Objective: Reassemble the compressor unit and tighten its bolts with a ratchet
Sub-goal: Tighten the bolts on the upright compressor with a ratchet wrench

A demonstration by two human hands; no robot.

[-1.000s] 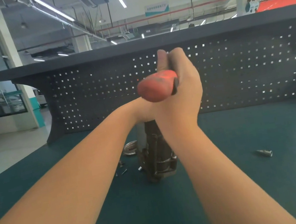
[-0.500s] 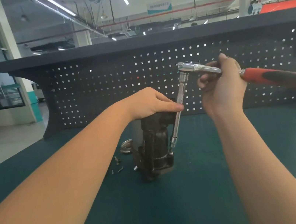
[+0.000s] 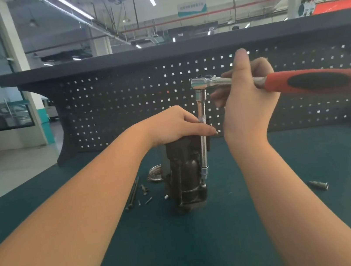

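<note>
The right hand (image 3: 245, 101) curls its fingers round the ratchet (image 3: 276, 80) shaft, thumb raised, red handle jutting rightward. Below its head, the long extension (image 3: 203, 137) runs down beside the upright compressor unit (image 3: 186, 177). The left hand (image 3: 173, 126) rests flat atop that unit, fingers straight, on the green bench (image 3: 187, 246).

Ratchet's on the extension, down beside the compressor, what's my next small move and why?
Probably swing the ratchet handle round to tighten. The extension stands nearly upright with its socket low at the compressor unit flange, the left hand steadies the unit's top, and the right hand holds the shaft near the head.
</note>
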